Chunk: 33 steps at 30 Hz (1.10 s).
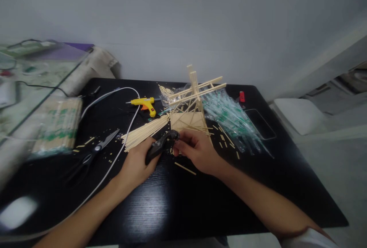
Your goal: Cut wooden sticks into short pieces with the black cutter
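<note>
Pale wall at the back, black desk below, and I'm on the head view, the only feed I have. Dead centre, over the near part of the desk, sits the action: a dark tool in my left hand, those fingers curled around its handle. Over comes my right hand, thumb and forefinger bent in close at the tool's head; whether they pinch something small or only touch the tool, I can't tell from here.

Just beyond, the stick frame rises over a flat panel of sticks laid side by side. A fan of loose sticks lies left of it, the glue gun behind those. Scissors rest open on the left, with a white cable curving past; crumpled wrappers crowd the right, offcuts scattered near them. One lone stick lies just below my right hand.

How to play this well, in my judgement: firm left grip, wrist steady, right fingertips clear of the tool's working edges, squeeze slow and even. Elbows wide, too; that frame looks easy to knock.
</note>
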Each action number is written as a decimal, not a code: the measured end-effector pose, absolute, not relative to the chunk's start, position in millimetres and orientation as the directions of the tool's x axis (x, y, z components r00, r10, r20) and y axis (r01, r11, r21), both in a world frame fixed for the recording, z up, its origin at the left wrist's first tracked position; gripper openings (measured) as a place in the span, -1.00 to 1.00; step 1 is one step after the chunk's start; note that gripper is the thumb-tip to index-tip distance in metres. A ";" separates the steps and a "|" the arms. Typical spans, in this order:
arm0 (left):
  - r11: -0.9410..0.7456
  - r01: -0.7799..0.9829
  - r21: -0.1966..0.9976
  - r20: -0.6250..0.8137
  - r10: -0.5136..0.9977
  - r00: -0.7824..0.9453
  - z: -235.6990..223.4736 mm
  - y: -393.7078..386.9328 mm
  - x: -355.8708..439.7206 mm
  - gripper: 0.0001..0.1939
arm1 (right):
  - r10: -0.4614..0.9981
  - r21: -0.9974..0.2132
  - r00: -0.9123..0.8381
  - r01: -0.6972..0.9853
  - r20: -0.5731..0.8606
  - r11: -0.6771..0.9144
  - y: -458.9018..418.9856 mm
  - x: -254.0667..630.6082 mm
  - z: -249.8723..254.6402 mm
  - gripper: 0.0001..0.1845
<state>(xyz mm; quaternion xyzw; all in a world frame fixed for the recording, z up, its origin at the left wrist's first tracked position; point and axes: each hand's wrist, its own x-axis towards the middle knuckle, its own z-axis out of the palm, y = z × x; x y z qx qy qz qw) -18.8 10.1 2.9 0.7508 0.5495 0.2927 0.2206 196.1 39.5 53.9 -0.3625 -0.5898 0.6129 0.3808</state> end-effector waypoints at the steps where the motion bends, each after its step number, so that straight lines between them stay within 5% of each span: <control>1: -0.296 0.694 0.656 0.193 0.955 0.225 2.6 9.9 -18.8 -0.93 | 0.894 -0.999 -0.448 -0.042 0.004 -0.017 39.4 196.1 53.6 -0.62; 22: -0.307 0.726 0.615 0.215 0.952 0.219 5.1 9.4 -20.1 -0.89 | 0.900 -0.994 -0.434 -0.071 -0.043 -0.082 37.7 193.8 50.9 -0.60; 29: -0.300 0.740 0.602 0.239 0.952 0.191 1.4 11.3 -22.3 -0.92 | 0.930 -0.996 -0.363 0.037 0.058 0.077 35.9 194.3 46.4 -0.85; 33: -0.293 0.743 0.602 0.241 0.954 0.180 1.9 11.9 -22.3 -0.94 | 0.925 -0.994 -0.374 0.058 0.062 0.090 34.6 194.6 46.5 -0.82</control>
